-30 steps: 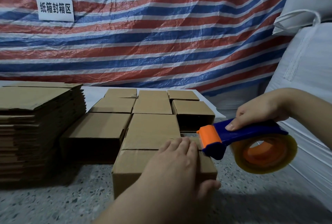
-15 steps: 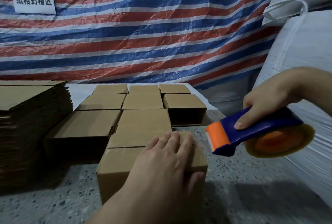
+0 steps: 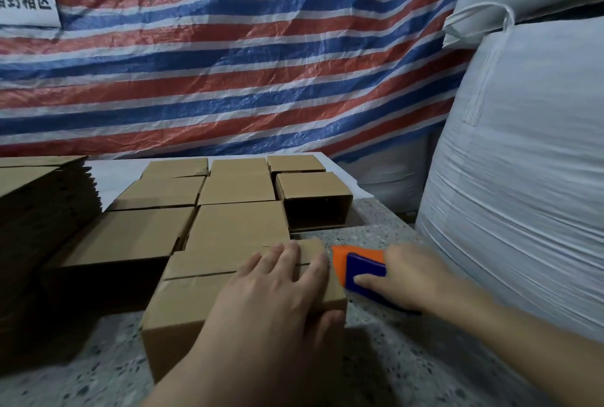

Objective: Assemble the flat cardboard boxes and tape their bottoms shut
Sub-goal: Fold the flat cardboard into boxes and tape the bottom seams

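Head view: your left hand (image 3: 274,289) lies spread flat on the box (image 3: 183,312), fingers straight, pressing the two bottom flaps closed at the seam. A second ago your right hand (image 3: 415,276) held the dispenser (image 3: 359,271) up in the air to the right; now it has come down, fingers curled round the blue handle, with the orange end touching the box's right edge near the seam. That likely means the tape strip is about to start. The box sits on the speckled table (image 3: 392,374), just in front of the finished boxes (image 3: 235,210). The flat stack (image 3: 39,207) waits at left.
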Tool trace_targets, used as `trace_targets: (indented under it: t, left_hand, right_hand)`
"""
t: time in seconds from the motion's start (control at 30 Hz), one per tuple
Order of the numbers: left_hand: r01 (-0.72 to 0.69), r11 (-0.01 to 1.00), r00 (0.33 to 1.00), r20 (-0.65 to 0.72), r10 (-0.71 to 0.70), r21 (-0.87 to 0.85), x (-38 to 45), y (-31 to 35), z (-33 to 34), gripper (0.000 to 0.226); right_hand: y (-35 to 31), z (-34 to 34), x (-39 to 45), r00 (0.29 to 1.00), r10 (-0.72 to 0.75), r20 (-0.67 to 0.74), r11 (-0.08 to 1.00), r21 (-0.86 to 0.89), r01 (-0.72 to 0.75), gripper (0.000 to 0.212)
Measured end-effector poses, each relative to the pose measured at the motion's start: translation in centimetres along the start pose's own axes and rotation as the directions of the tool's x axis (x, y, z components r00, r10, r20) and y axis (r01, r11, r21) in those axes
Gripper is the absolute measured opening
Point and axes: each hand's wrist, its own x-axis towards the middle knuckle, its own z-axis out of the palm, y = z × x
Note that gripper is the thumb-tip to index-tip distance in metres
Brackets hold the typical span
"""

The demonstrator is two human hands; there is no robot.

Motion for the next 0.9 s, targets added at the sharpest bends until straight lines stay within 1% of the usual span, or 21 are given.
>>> trace_targets:
  t: [0.13, 0.23, 0.27, 0.3, 0.33, 0.37, 0.4, 0.43, 0.47, 0.5, 0.53, 0.57, 0.6, 0.67, 0.7, 0.77, 0.83, 0.87, 0.9]
  left_hand:
    - [0.0, 1.0, 1.0, -0.018, 0.0, -0.001, 0.0, 0.0, 0.3, 0.072]
    - [-0.004, 1.0, 1.0, -0.004, 0.004, -0.017, 0.2, -0.1, 0.3, 0.072]
    - [-0.006, 1.0, 1.0, -0.002, 0.006, -0.022, 0.1, -0.1, 0.3, 0.072]
    - [-0.008, 1.0, 1.0, -0.008, 0.008, -0.026, 0.1, -0.1, 0.4, 0.072]
    - [-0.01, 1.0, 1.0, -0.018, 0.01, -0.025, 0.0, -0.1, 0.4, 0.072]
    - [-0.011, 1.0, 1.0, -0.027, 0.01, -0.022, -0.1, -0.1, 0.4, 0.072]
    - [-0.011, 1.0, 1.0, -0.029, 0.01, -0.021, -0.1, -0.1, 0.4, 0.072]
    - [-0.012, 1.0, 1.0, -0.023, 0.012, -0.02, -0.1, -0.1, 0.4, 0.072]
    - [-0.015, 1.0, 1.0, -0.013, 0.015, -0.019, 0.0, -0.1, 0.3, 0.072]
    - [-0.017, 1.0, 1.0, -0.003, 0.017, -0.015, 0.0, 0.0, 0.2, 0.071]
    - [-0.019, 1.0, 1.0, 0.003, 0.019, -0.011, 0.1, 0.0, 0.2, 0.071]
    - [-0.019, 1.0, 1.0, 0.003, 0.019, -0.008, 0.1, 0.0, 0.1, 0.071]
    - [-0.018, 1.0, 1.0, 0.001, 0.018, -0.004, 0.1, 0.1, 0.1, 0.071]
    - [-0.015, 1.0, 1.0, -0.006, 0.016, 0.004, 0.1, 0.1, 0.2, 0.071]
    - [-0.017, 1.0, 1.0, -0.009, 0.017, 0.009, 0.1, 0.1, 0.2, 0.071]
    - [-0.022, 1.0, 1.0, -0.019, 0.022, 0.019, 0.0, 0.1, 0.3, 0.071]
    - [-0.018, 0.999, 0.999, -0.039, 0.019, 0.034, -0.1, 0.1, 0.4, 0.072]
    - [-0.014, 0.999, 0.999, -0.046, 0.016, 0.039, 0.0, 0.1, 0.5, 0.073]
    - [-0.01, 0.999, 0.999, -0.049, 0.012, 0.039, 0.0, 0.0, 0.5, 0.074]
  right_hand:
    - [-1.2, 4.3, -0.6, 0.993, -0.003, -0.117, 0.999, 0.045, 0.009, 0.057]
    - [-1.5, 5.7, -1.5, 0.989, 0.022, -0.143, 0.998, 0.065, -0.013, 0.056]
    - [-1.6, 5.5, -1.7, 0.988, 0.043, -0.147, 0.999, 0.037, -0.038, 0.061]
    - [-1.9, 5.1, -1.8, 0.982, 0.069, -0.173, 0.998, 0.0, -0.07, 0.07]
    - [-2.2, 4.6, -2.0, 0.971, 0.081, -0.226, 0.996, -0.011, -0.086, 0.08]
    - [-2.5, 3.9, -2.1, 0.953, 0.085, -0.291, 0.996, 0.043, -0.075, 0.087]
    - [-2.8, 3.2, -2.2, 0.938, 0.101, -0.333, 0.983, 0.181, -0.041, 0.086]
    - [-3.2, 2.3, -2.4, 0.933, 0.129, -0.337, 0.917, 0.399, 0.017, 0.08]
    - [-3.5, 1.4, -2.6, 0.943, 0.156, -0.295, 0.77, 0.634, 0.071, 0.075]
    - [-4.0, 0.5, -2.9, 0.966, 0.156, -0.205, 0.559, 0.825, 0.084, 0.073]
    - [-4.5, -0.2, -3.1, 0.987, 0.128, -0.101, 0.353, 0.934, 0.05, 0.077]
    - [-4.9, -0.6, -3.2, 0.997, 0.078, -0.019, 0.21, 0.978, 0.002, 0.084]
    - [-5.3, -1.0, -3.4, 1.0, 0.019, 0.019, 0.111, 0.994, -0.021, 0.089]
    - [-6.2, -2.1, -3.7, 0.997, -0.083, 0.003, -0.01, 1.0, -0.004, 0.091]
    - [-6.6, -2.6, -3.7, 0.994, -0.112, -0.015, -0.047, 0.999, 0.009, 0.089]
    - [-7.7, -3.7, -3.3, 0.99, -0.14, -0.013, -0.088, 0.996, 0.001, 0.085]
    - [-8.8, -4.0, -3.1, 0.987, -0.159, 0.034, -0.092, 0.995, -0.049, 0.076]
    - [-9.1, -3.6, -3.1, 0.982, -0.18, 0.064, -0.115, 0.99, -0.085, 0.07]
    - [-9.5, -3.2, -3.0, 0.974, -0.191, 0.123, -0.167, 0.974, -0.156, 0.065]
